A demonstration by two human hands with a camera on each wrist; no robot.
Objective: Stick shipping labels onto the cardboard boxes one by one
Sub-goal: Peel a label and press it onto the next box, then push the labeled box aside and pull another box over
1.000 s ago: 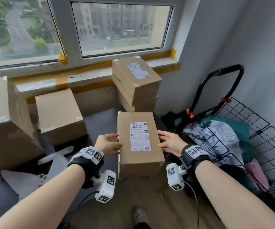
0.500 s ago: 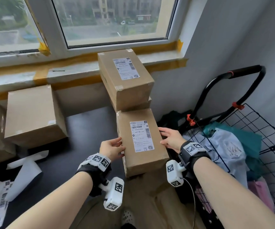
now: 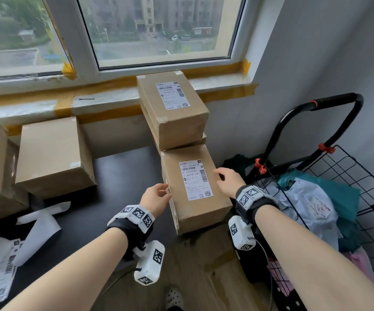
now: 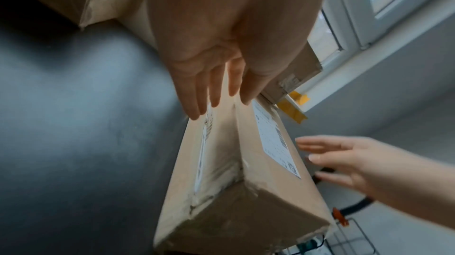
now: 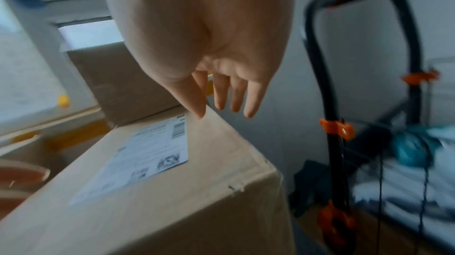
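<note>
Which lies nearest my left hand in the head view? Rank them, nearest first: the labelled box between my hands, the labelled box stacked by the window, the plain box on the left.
From the left hand:
1. Labelled box between the hands, touching its fingertips on the right.
2. Plain box, off to the left.
3. Stacked labelled box, at the sill.

We saw soft, overcast daylight entering through the large white-framed window (image 3: 154, 30), leaving only faint shadows. The head view was sharp, its edges bowed. The wrist views were dimmer; the black metal trolley handle (image 5: 320, 68) was smeared by motion blur.
</note>
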